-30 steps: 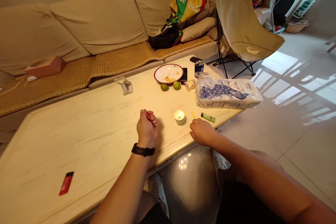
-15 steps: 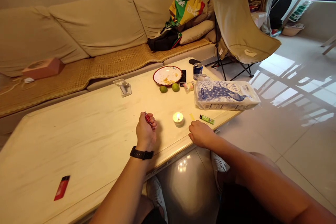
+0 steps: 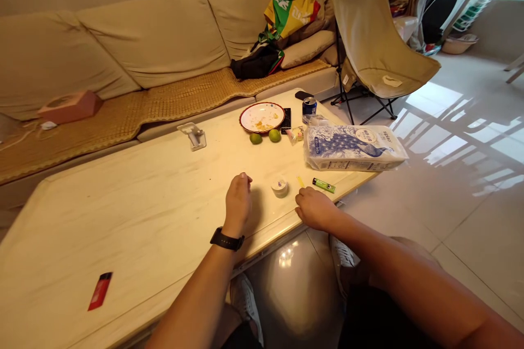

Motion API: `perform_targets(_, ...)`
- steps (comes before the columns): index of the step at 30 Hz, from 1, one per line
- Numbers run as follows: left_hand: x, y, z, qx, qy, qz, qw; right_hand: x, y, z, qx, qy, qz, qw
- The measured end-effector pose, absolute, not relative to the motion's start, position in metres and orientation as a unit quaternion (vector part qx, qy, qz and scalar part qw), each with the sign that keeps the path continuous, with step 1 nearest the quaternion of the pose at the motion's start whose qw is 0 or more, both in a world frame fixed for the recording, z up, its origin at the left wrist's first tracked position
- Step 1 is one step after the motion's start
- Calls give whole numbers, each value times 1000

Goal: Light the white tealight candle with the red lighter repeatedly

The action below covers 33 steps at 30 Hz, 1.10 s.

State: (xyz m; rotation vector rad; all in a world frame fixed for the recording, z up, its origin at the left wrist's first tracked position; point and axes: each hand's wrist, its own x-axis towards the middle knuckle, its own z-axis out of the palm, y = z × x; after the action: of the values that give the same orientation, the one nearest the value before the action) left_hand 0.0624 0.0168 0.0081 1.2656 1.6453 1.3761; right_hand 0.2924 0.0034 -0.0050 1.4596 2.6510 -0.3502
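My left hand (image 3: 238,200), with a black watch on the wrist, rests on the pale table (image 3: 135,212) as a closed fist turned knuckles-up, just left of a small white tealight candle (image 3: 280,186) that shows no flame. The red lighter it held a moment ago is hidden inside the fist. My right hand (image 3: 313,208) lies at the table's front edge with its fingers curled, right of the candle. A green lighter (image 3: 323,185) and a small yellow scrap (image 3: 300,181) lie just beyond it.
Another red lighter (image 3: 100,291) lies at the near left of the table. Further back are a plate (image 3: 262,116), two limes (image 3: 265,137), a drink can (image 3: 309,107), a tissue pack (image 3: 354,147) and a phone stand (image 3: 192,135). A sofa (image 3: 135,49) and a folding chair (image 3: 376,38) stand behind.
My left hand has turned over and slid slightly right toward the candle, so the red lighter no longer shows. The candle's flame has gone out. My right hand stayed put.
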Motion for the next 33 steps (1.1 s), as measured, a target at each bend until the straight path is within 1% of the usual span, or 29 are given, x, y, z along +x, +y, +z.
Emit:
perform_targets(2, 65, 12, 7, 563, 634, 464, 258, 292, 3, -4, 478, 869, -117, 48)
perform_targets(4, 68, 8, 8, 614, 634, 415, 219, 292, 3, -4, 476, 870, -116, 46)
perform_targets(10, 77, 6, 10, 702, 593, 373, 125, 292, 3, -3, 473, 873, -111, 41)
perform_targets(17, 85, 8, 9, 719, 580, 358, 137, 292, 2, -2, 476, 871, -115, 42)
perform_targets(25, 85, 11, 5, 752, 577, 304, 95, 291, 3, -3, 478, 870, -113, 36)
perform_targets(33, 88, 11, 6, 737, 580, 322, 130, 293, 3, -5, 480, 869, -117, 30)
